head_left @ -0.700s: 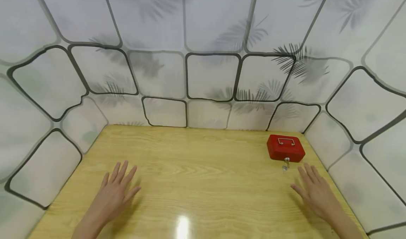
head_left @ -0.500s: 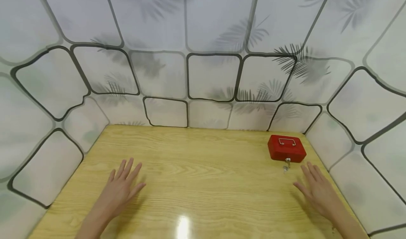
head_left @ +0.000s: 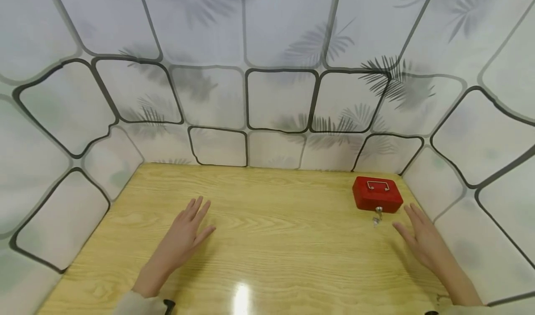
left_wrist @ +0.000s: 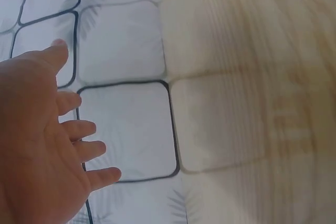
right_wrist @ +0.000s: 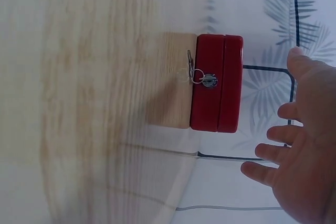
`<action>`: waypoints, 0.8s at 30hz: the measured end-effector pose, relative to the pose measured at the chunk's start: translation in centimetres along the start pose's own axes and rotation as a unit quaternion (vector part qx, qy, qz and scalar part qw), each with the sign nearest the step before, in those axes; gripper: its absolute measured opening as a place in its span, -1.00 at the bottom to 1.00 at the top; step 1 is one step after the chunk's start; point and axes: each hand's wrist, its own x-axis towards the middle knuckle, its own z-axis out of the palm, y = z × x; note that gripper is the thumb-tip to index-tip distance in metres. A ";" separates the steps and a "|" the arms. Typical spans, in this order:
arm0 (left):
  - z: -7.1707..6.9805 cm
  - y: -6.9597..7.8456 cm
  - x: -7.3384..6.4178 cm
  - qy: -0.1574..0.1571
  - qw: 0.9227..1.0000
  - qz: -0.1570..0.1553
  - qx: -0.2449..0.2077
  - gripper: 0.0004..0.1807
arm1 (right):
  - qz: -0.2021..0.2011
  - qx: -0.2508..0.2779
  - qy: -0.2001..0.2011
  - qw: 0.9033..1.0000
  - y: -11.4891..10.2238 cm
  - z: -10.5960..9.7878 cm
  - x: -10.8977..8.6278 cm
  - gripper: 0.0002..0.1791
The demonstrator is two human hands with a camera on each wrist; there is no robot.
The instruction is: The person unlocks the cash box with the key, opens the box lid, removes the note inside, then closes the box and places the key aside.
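A red metal cash box (head_left: 377,195) with a folding wire handle on its lid stands at the back right of the table. In its front lock sits a key (right_wrist: 198,76), with a ring and a second key hanging from it. My right hand (head_left: 424,240) hovers just in front and to the right of the box, fingers stretched, holding nothing. Over the left half of the table my left hand (head_left: 182,236) is held with fingers straight and thumb spread, also without anything in it. The lid of the box is down.
The wood-grain table (head_left: 267,222) reaches back to a patterned cloth wall (head_left: 276,101) with black outlines and leaf prints. Similar walls close in on the left and right, the right one near my right arm. A bright light reflection lies at the front middle.
My left hand has moved forward and to the right over the table. My right hand has shifted slightly forward and right, beside the cash box. Sleeve ends have come into view.
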 end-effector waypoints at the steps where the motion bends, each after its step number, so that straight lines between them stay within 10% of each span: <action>1: 0.1 0.3 0.4 0.000 1.000 0.006 -0.009 -0.24 | 0.004 0.005 -0.001 1.000 0.1 0.0 0.1 -0.26; 24: 7.0 9.8 8.2 -0.022 0.979 0.052 -0.195 -0.29 | 0.030 0.037 0.029 0.998 1.1 0.0 3.3 -0.26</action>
